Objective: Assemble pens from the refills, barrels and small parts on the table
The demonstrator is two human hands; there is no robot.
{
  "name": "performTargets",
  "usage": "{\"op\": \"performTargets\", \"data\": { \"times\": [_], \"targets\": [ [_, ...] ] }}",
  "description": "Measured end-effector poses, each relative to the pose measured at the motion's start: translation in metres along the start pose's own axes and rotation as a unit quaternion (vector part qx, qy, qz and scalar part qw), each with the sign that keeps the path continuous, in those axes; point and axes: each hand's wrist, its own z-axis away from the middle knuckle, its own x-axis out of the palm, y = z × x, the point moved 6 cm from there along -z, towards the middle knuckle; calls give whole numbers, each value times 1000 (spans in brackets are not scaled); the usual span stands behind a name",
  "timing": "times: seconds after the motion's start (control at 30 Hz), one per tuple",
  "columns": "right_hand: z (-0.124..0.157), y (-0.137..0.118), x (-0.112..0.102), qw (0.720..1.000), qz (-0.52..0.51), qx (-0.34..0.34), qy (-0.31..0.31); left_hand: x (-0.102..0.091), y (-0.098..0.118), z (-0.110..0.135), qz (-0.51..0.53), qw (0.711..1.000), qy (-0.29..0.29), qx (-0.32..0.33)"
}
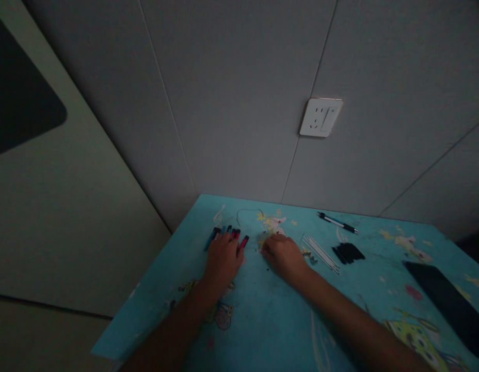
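Note:
My left hand (224,256) lies over a row of short pen barrels (212,238), some blue and some red, with dark ends. Its fingers are spread across them, and a red barrel (244,241) shows beside the thumb. To the right, my right hand (284,253) rests on the table with its fingers curled down and together. Whatever is in those fingers is hidden. Tiny parts (311,258), perhaps metal pen pieces, lie just right of that hand. Beyond them are several thin white pen refills (320,254) and a group of black tube-like pieces (348,253).
A whole pen (337,222) with blue, white and black parts lies near the table's back edge. At the right is a flat dark slab (444,305). The table (270,330) has a blue cartoon cover and meets a grey wall with a socket (321,118).

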Motion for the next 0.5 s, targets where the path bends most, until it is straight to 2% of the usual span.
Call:
{"op": "performTargets", "data": {
  "times": [0.13,0.27,0.37,0.5],
  "targets": [
    [25,10,-13,992,-111,-14,53,1,-4,-2,73,997,17,-7],
    [62,22,-12,972,-225,-30,64,-1,-7,-5,216,975,38,-31],
    [82,30,-6,959,-268,-18,93,-1,2,-2,381,923,20,-37],
    [95,37,-1,944,-297,18,143,-2,21,9,574,815,6,-75]
  ]
}}
